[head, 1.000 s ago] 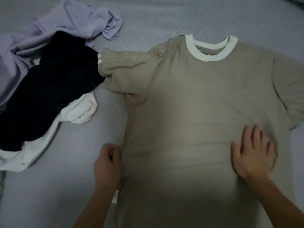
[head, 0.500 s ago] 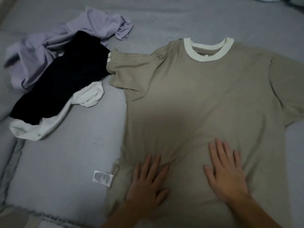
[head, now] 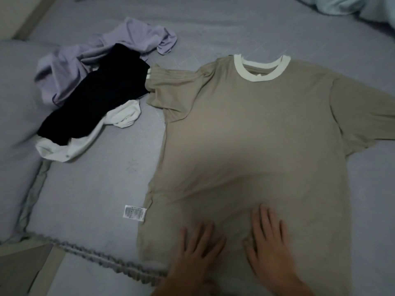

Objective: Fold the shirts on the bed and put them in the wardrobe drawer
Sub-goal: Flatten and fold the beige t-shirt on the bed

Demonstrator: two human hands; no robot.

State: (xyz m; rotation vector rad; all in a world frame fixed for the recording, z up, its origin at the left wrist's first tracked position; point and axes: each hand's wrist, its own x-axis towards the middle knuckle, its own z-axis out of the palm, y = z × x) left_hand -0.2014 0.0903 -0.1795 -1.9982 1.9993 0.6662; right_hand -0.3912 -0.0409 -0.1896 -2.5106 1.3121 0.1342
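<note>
A beige T-shirt (head: 252,133) with a white collar lies spread flat, front up, on the grey bed (head: 89,199). Its white care label (head: 135,213) sticks out at the left side seam. My left hand (head: 197,251) and my right hand (head: 267,246) press flat on the shirt's lower part, fingers straight and spread, side by side near the hem. Left of the shirt lies a crumpled pile: a lilac shirt (head: 89,58), a black shirt (head: 96,95) on top of it, and a white shirt (head: 85,139) beneath.
The beige shirt's left sleeve touches the black shirt. The bed's ruffled front edge (head: 102,257) runs along the lower left, with floor beyond it. A grey pillow (head: 15,124) lies at the far left. Pale blue bedding (head: 352,7) is bunched at the top right.
Both hands have slid down the beige shirt toward its hem, staying flat. A second ago my left hand held the shirt's left side seam; it now presses flat on the fabric.
</note>
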